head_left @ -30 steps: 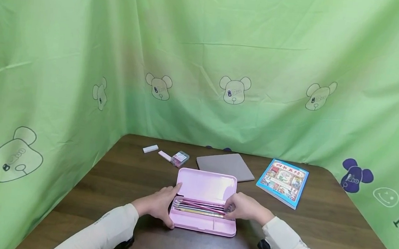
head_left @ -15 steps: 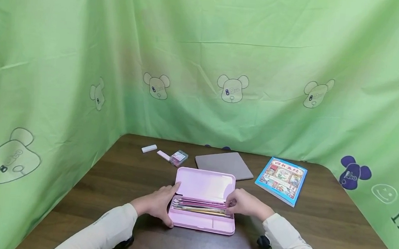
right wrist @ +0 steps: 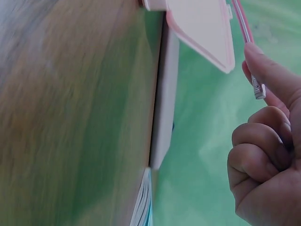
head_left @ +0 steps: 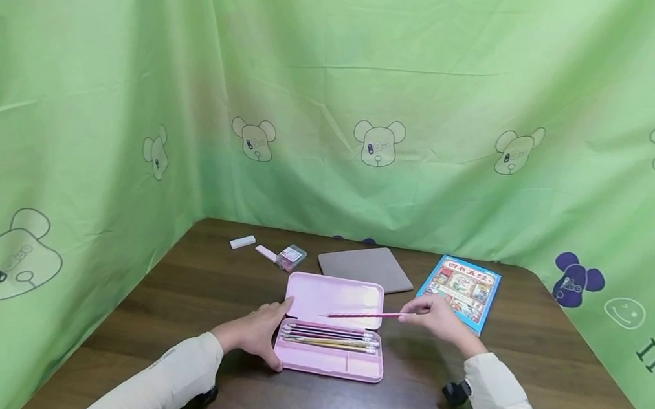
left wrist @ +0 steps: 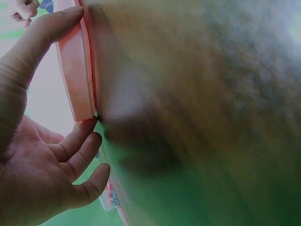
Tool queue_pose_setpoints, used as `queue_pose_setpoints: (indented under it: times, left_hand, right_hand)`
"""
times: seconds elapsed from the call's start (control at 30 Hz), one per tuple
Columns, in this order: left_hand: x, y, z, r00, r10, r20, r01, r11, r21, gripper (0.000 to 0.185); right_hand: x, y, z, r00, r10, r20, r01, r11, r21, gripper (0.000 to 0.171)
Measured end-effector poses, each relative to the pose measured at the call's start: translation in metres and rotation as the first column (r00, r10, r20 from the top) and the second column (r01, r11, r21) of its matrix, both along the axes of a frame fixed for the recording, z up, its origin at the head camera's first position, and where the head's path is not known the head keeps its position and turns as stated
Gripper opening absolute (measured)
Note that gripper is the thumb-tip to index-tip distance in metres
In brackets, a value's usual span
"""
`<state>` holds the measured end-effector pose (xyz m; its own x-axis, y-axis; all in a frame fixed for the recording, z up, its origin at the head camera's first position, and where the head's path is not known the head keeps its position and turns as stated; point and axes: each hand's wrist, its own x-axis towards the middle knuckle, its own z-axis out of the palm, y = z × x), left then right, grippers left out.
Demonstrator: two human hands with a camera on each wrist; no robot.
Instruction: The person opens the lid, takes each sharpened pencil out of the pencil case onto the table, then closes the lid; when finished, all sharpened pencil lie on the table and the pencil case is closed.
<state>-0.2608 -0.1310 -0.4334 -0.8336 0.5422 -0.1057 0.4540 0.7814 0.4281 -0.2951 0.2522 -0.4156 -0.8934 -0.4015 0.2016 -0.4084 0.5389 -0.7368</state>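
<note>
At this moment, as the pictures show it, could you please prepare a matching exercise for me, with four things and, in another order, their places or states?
Column 1
1. red pencil
2. pink pencil case
3. left hand
4. book

Column 2
A. blue-bordered, partly hidden in the head view
B. touching the case's left end
C. pinched in the right hand
D. open, with other pencils inside

Right pairs: 1-C, 2-D, 3-B, 4-A.

Head view looks forward, down; wrist views close; pink case (head_left: 314, 358) shared.
</note>
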Motion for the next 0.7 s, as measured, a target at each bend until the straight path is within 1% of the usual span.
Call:
queue_pose_setpoints:
  times: [0.17, 0.27, 0.37, 0.53, 0.7]
  left_hand:
    - [0.000, 0.001, 0.001, 1.000, 0.000, 0.012, 0.000, 1.000, -0.015, 0.125]
    - [-0.002, 0.001, 0.004, 1.000, 0.011, 0.015, -0.011, 0.999, -0.032, 0.124]
    - [-0.003, 0.001, 0.007, 1.000, 0.016, 0.022, -0.015, 0.999, -0.047, 0.124]
    - [-0.002, 0.002, 0.008, 1.000, 0.003, 0.004, -0.002, 0.998, -0.057, 0.124]
    - [-0.001, 0.003, 0.008, 1.000, 0.015, 0.014, -0.015, 0.999, -0.044, 0.124]
  right_hand:
    - [0.003, 0.013, 0.001, 0.997, -0.067, -0.025, 0.066, 0.998, -0.004, 0.014]
    - [0.004, 0.019, 0.005, 0.997, -0.065, -0.029, 0.065, 0.998, -0.001, 0.015]
    - [0.005, 0.027, 0.006, 0.996, -0.087, -0.036, 0.087, 0.996, 0.004, 0.015]
    - [0.009, 0.046, 0.002, 0.990, -0.135, -0.028, 0.136, 0.990, 0.035, 0.017]
    - [0.015, 0.065, -0.004, 0.986, -0.164, 0.003, 0.164, 0.984, 0.066, 0.020]
